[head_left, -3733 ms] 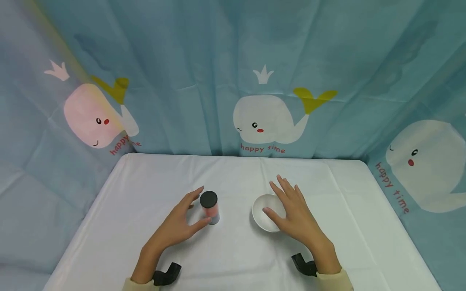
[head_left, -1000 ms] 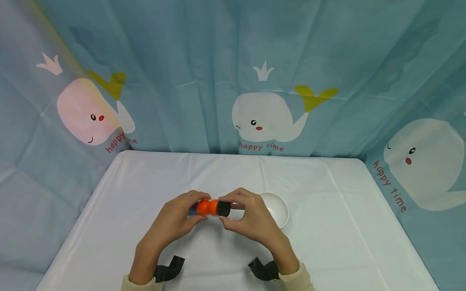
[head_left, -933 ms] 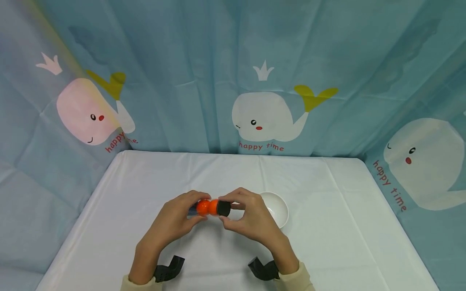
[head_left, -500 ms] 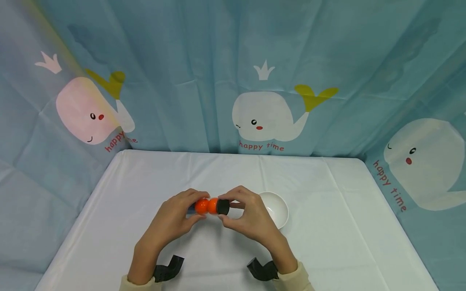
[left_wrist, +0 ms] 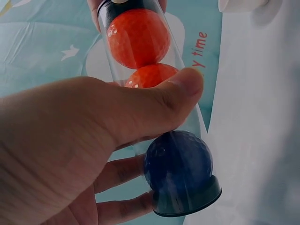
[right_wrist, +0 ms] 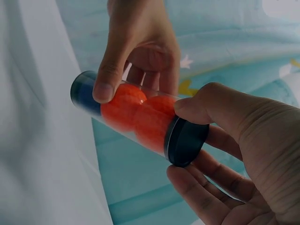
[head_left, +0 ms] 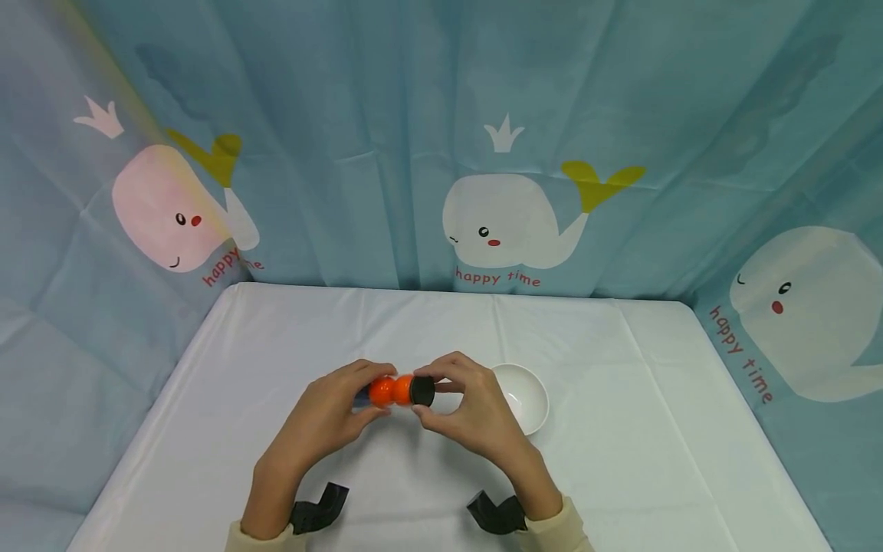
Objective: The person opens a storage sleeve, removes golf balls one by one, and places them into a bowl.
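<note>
A clear tube lies sideways between both hands above the table in the head view. Two orange golf balls sit at its right end, and a dark blue golf ball sits at the other. My left hand grips the tube around its middle, thumb across the front. At the right end is a black cap, on the tube. My right hand pinches this cap between thumb and fingers. The left wrist view shows a dark cap at the blue ball's end.
A small white bowl stands just right of my right hand, partly hidden behind it. White cloth covers the table. A blue curtain with printed whales hangs behind and at both sides.
The tube, earlier upright on the table, has been lifted and turned sideways in my left hand. My right hand has moved left from over the bowl to the cap. During the last second little moves.
</note>
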Tool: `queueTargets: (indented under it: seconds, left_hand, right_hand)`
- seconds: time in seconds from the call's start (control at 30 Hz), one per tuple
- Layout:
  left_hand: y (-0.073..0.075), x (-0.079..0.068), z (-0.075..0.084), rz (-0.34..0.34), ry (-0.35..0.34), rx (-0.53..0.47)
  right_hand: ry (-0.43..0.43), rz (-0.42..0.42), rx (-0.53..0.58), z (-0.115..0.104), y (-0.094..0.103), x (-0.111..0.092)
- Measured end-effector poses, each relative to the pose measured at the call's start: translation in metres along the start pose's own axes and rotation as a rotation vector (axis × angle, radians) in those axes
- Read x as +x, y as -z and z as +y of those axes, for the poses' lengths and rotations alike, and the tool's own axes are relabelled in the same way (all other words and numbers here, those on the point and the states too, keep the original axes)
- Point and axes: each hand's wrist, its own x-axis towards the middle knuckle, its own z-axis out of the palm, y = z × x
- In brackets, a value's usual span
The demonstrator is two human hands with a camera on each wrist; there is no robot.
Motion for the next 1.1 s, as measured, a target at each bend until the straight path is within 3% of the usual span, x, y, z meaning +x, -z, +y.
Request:
queueTargets:
  seconds: [0.5,0.87,1.1]
  left_hand:
    - [0.005,0.0,0.003,-0.038,0.02,-0.052]
    - [0.003,-0.001,0.001,-0.023,0.002,-0.034]
    - [0.007,-0.001,-0.003,-0.036,0.02,-0.078]
  right_hand:
    - [0.004,-0.021,-0.028,-0.004,0.005,-0.001]
    - [-0.008,-0.059,0.054,-0.002,0.012,-0.002]
    - [0.001,0.008,0.059,0.002,0.01,-0.001]
